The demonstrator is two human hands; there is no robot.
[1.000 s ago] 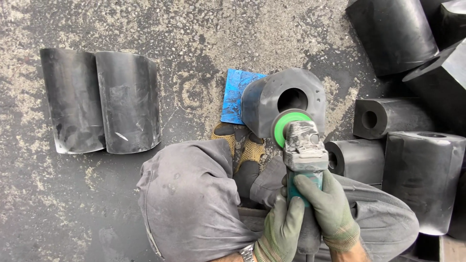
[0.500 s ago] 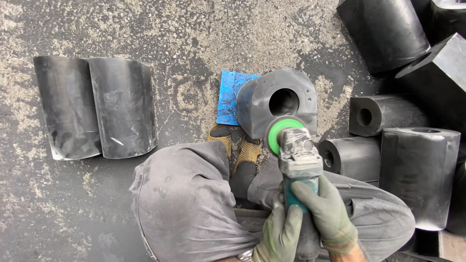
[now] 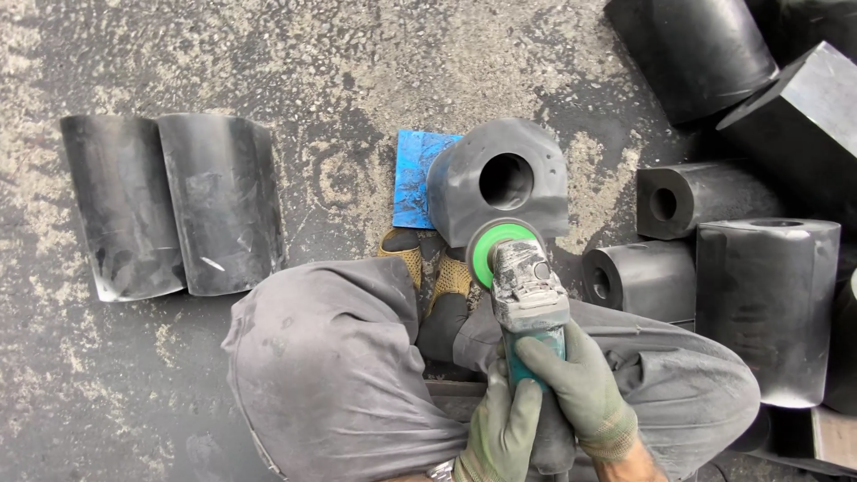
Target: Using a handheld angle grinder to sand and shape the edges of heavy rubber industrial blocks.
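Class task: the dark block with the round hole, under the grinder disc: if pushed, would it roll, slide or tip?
The holed block has curved sides, so it would probably roll sideways. It looks thick-walled, likely heavy. Both gloved hands, left hand and right hand, hold the grinder, none steadying it.

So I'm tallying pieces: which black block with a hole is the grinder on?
The grey-dusted block beside the blue sheet, touched by the grinder; the others lie apart, right.
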